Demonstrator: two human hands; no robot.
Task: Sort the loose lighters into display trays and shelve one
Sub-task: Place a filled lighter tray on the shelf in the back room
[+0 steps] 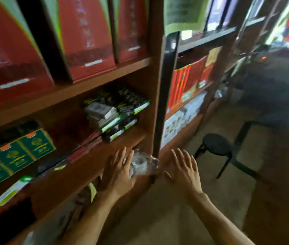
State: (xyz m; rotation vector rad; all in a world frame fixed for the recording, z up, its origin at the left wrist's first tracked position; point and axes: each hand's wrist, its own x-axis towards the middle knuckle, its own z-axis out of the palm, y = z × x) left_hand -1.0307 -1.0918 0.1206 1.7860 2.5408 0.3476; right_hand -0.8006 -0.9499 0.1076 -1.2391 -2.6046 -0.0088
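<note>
Both forearms extend from the lower edge toward a wooden shelf unit [80,167]. On the left hand [117,171] the fingers are straight and slightly spread, lying beside a blurred clear plastic object [141,164], possibly a display tray, at the right end of the lower shelf; contact cannot be confirmed. Just right of that object hovers the right hand [184,171], fingers fanned wide, holding nothing, with a black stool [216,145] beyond.

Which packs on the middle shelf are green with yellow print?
The green boxes at the left end of the shelf; the stacked packs at its right end are mostly black.
</note>
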